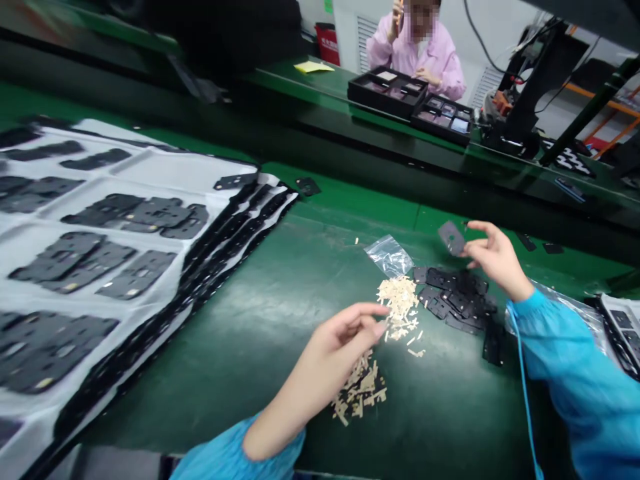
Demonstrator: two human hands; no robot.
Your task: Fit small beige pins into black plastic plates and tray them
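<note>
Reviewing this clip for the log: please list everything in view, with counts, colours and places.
green belt: one, green, under the work
white liner sheets: several, white, left side
mounted black pieces: many, black, on the sheets
loose black pieces: many, black, centre-right
beige strips: two heaps, beige, centre
clear plastic bag: one, clear, beside the strips
black trays: two, black, far bench
yellow paper: one, yellow, far bench
red bin: one, red, far back
co-worker: one, pink gown, beyond the far bench
held black piece: one, black, in the right hand
left hand: one, at the strips
right hand: one, raised
blue sleeves: two, blue, both forearms
</note>
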